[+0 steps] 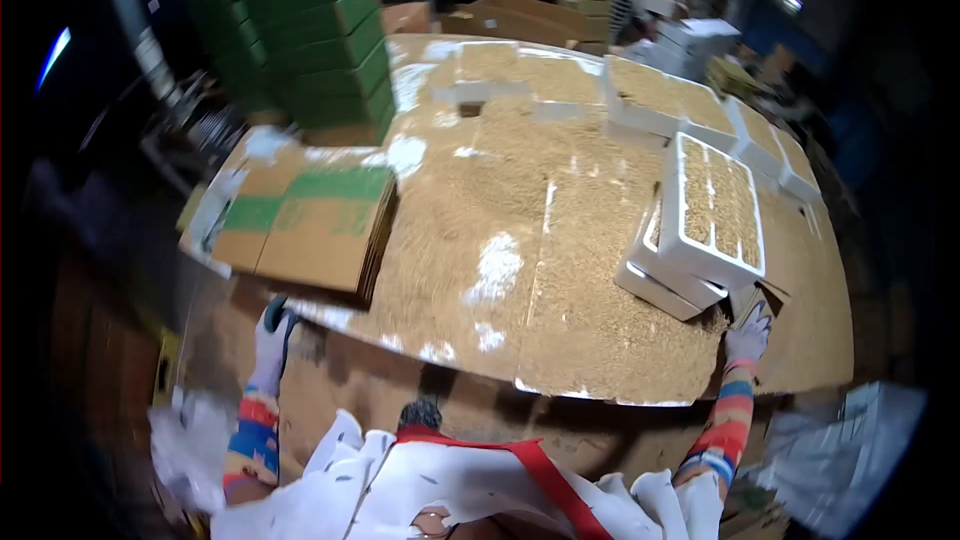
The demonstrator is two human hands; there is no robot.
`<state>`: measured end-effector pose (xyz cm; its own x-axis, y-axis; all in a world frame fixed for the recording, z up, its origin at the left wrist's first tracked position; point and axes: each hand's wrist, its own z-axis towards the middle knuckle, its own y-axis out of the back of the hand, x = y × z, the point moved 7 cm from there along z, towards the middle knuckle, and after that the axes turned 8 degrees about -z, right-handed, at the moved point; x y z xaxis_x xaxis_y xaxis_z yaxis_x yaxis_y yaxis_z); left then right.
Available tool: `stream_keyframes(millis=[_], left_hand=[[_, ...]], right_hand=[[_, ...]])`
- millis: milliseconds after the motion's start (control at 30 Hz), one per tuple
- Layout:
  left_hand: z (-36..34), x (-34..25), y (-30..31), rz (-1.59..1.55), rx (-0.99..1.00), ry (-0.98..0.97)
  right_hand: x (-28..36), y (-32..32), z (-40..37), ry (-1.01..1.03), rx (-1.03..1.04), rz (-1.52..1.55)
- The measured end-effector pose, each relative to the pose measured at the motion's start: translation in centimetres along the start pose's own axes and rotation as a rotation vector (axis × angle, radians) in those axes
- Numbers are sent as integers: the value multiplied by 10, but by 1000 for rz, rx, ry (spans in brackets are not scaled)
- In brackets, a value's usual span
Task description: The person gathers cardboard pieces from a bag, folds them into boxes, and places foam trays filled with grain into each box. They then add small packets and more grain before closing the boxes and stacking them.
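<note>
**Right hand at the foot of the trays**

We see the right hand (748, 337) in a pale glove at the near right edge of the table (470, 365). Its fingers (757, 318) are spread and open and hold nothing. The tips reach a brown flap (752, 298) that sticks out under the trays (668, 285).

The trays are white and stacked. They lie just ahead of these fingers and a little to the left. The top tray (715, 205) is full of grain (480, 190). It sits askew on the ones below, and its long axis runs away from us. The right hand is clearly the nearer one to this stack.

The left hand (270, 332) is well apart from the stack, at the near left edge of the table, just below the flat cartons (310, 225). Something dark shows at its fingertips. We cannot tell whether the fingers close on it or only rest on the edge.

Loose grain covers most of the table. More filled trays (660, 100) stand at the far side, and green boxes (320, 30) are piled at the far left.

The picture is blurred and bent at the edges. We cannot make out what the flap belongs to, or how many trays are in the stack. The far room is too dim to read.
</note>
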<state>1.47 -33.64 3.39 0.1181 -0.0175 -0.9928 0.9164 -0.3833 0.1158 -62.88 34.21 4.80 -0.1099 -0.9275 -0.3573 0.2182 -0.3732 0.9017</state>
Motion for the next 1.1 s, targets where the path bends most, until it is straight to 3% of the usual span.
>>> stream_keyframes(millis=[100, 133, 200, 267, 300, 367, 400, 467, 500, 533, 600, 633, 667, 700, 733, 800, 833, 867, 900, 933, 967, 1000, 1067, 1100], left_hand=[[68, 12, 37, 88, 40, -271], [91, 21, 53, 67, -13, -326], [113, -16, 60, 227, -155, -513], [139, -32, 78, 543, -297, -565], [143, -41, 82, 672, -428, -564], [151, -54, 93, 898, -551, -452], [156, -46, 105, 997, -650, -292], [176, -21, 153, 932, -631, 59], [174, -11, 177, 1025, -820, 228], [182, 1, 197, 1031, -794, 359], [202, 28, 230, 962, -719, 405], [208, 26, 234, 949, -697, 361], [209, 3, 219, 951, -591, 339], [241, 54, 242, 696, -375, 331], [269, 100, 261, 440, -161, 311], [225, 34, 199, 277, -101, 534], [223, 19, 189, 206, -39, 531], [219, 10, 183, 124, -24, 542], [243, 73, 216, -14, 52, 616], [228, 55, 182, -374, 112, 736], [235, 47, 160, -466, 184, 671], [233, 52, 168, -342, 198, 695], [240, 87, 189, -74, 239, 688], [224, 63, 161, -57, 239, 678]], right_hand=[[-44, 30, 4, -48, -165, 77], [-58, 44, 9, -91, -222, 74], [-103, 67, 33, -261, -401, 75], [-112, 139, 46, -341, -402, 305], [-98, 175, 61, -281, -352, 331], [-59, 245, 95, -96, -263, 354], [-24, 272, 105, 70, -244, 310], [59, 312, 100, 423, -218, 162], [98, 326, 89, 576, -214, 81], [132, 334, 74, 686, -222, 26], [184, 355, 42, 779, -298, 48], [207, 360, 28, 781, -306, 199], [237, 386, -12, 850, -531, 260], [270, 408, -51, 826, -500, 513], [305, 407, -93, 933, -454, 848], [389, 368, -181, 1096, -60, 1117], [441, 346, -224, 1247, 127, 987], [482, 341, -261, 1221, 379, 1025], [522, 316, -291, 1139, 449, 1097], [548, 308, -313, 988, 650, 1192], [572, 293, -335, 797, 809, 1343], [596, 276, -358, 681, 992, 1506], [592, 243, -339, 622, 928, 1462], [577, 243, -324, 652, 751, 1335]])
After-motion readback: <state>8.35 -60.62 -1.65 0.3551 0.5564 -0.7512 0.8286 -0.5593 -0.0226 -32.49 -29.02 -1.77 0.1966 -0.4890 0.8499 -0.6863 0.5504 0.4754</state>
